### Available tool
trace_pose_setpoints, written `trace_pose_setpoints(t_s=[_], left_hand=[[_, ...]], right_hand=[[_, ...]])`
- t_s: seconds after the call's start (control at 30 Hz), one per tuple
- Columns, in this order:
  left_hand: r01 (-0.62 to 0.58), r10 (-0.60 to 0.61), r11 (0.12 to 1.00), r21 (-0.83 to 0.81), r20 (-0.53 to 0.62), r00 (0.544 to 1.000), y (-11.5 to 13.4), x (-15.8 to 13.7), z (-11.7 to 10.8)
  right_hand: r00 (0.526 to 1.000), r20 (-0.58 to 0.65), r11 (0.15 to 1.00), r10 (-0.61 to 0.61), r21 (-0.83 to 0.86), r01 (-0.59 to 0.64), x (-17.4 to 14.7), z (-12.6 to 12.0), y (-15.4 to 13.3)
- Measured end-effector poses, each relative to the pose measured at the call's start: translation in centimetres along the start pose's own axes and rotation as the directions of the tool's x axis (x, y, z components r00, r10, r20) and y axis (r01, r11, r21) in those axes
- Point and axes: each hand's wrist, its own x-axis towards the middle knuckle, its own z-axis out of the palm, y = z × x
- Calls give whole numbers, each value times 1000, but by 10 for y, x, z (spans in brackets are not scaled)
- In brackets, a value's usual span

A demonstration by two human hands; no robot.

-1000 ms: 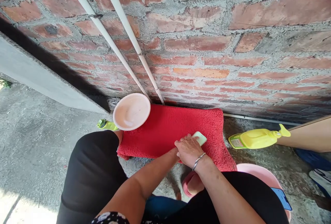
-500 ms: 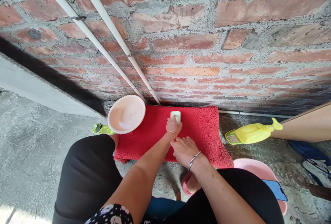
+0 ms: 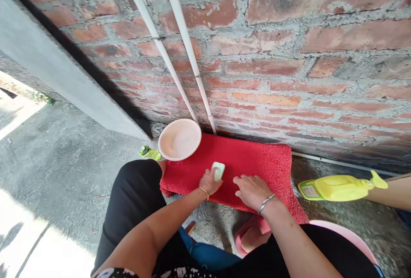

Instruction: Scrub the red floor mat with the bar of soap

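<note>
A pale green bar, which looks like soap, is gripped in my left hand. My hand rests with it on a red shaggy mat, near the mat's middle. My right hand lies to the right of the bar on the same mat, fingers stretched out and holding nothing. The mat is spread over a low support that I mostly cannot see. On the mat's far left corner stands a pale pink basin; its inside looks wet.
A yellow pump bottle is on the concrete floor to the right. Beside the basin is a green bottle. A pink tub shows partly by my right leg. Two white pipes run down the brick wall behind the mat.
My left hand has drawn the bar back toward me and leftward over the mat. The hands, close together before, are now apart. The camera view has turned left.
</note>
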Motion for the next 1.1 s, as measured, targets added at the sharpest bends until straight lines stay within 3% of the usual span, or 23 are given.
trace_pose_setpoints(t_s=[0.07, 0.13, 0.2, 0.27, 0.33, 0.4, 0.43, 0.5, 0.57, 0.67, 0.77, 0.8, 0.87, 0.93, 1.0, 1.1], left_hand=[[118, -124, 992, -51, -114, 986, -36, 7, -23], [269, -285, 958, -104, -197, 938, -62, 13, -37], [350, -371, 928, -128, -216, 903, -73, 15, -40], [333, -350, 936, -113, -206, 914, -66, 9, -31], [201, -206, 978, -48, -163, 965, -46, -5, -14], [-58, 59, 998, 33, -21, 998, -23, -26, 5], [-211, 206, 976, 54, 83, 975, -13, -36, 14], [-429, 408, 902, 45, 235, 883, -1, -54, 27], [-478, 457, 878, 21, 262, 850, -1, -62, 30], [-333, 330, 943, -6, 159, 930, -24, -53, 13], [-27, 25, 998, -52, -32, 999, -63, -33, -17], [97, -104, 992, -79, -98, 990, -77, -28, -25], [313, -335, 939, -142, -176, 925, -98, -21, -37], [460, -490, 867, -192, -161, 857, -108, -22, -36], [509, -533, 840, -188, -106, 840, -105, -28, -24], [378, -380, 922, -84, -16, 925, -81, -44, 3]], right_hand=[[1000, 7, 1000, 10, -19, -10, -1, 1, 2], [1000, 19, 999, 22, -34, -21, -1, 0, 2], [999, 29, 998, 35, -45, -33, -1, 0, 1], [998, 41, 998, 41, -55, -39, 0, 1, 0], [998, 52, 997, 47, -70, -44, 1, 4, -2], [997, 56, 996, 48, -79, -43, 3, 8, -3], [997, 58, 996, 48, -82, -43, 4, 11, -4], [997, 65, 995, 46, -86, -40, 7, 14, -7], [996, 78, 995, 43, -90, -36, 8, 16, -11], [995, 94, 995, 40, -96, -31, 9, 17, -16], [995, 97, 994, 33, -108, -22, 7, 16, -19], [995, 94, 994, 28, -111, -17, 7, 16, -19], [996, 84, 994, 20, -110, -10, 5, 16, -18], [997, 79, 994, 21, -106, -12, 3, 17, -17], [997, 75, 995, 24, -102, -16, 3, 17, -16], [998, 64, 995, 29, -94, -23, 2, 19, -14]])
